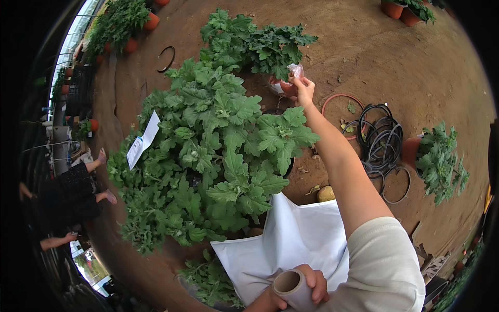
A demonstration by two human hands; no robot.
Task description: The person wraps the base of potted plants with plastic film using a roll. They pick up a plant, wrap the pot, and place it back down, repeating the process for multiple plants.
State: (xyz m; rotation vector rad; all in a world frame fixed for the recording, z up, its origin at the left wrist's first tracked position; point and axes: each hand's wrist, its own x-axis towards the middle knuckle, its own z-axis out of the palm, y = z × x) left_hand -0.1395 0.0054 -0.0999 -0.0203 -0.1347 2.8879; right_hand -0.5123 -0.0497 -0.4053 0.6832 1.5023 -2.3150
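Note:
My right hand (304, 90) reaches out and pinches clear plastic film (296, 71) at the side of a reddish-orange plant pot (287, 88), partly hidden by its leafy green plant (276, 46). Near my body, my left hand (312, 282) is closed around a roll of film on a cardboard core (290, 282), its hollow end facing up. Large leafy potted plants (234, 148) fill the middle, left of my right forearm. A folded printed card (144, 140) rests on the leaves. White sheeting (304, 230) lies below them.
Coiled black tubing (382, 140) and a red hoop (331, 102) lie on the dirt floor to the right, beside another potted plant (440, 162). A person in dark clothes (70, 195) stands at the left. More potted plants (119, 25) stand at the upper left.

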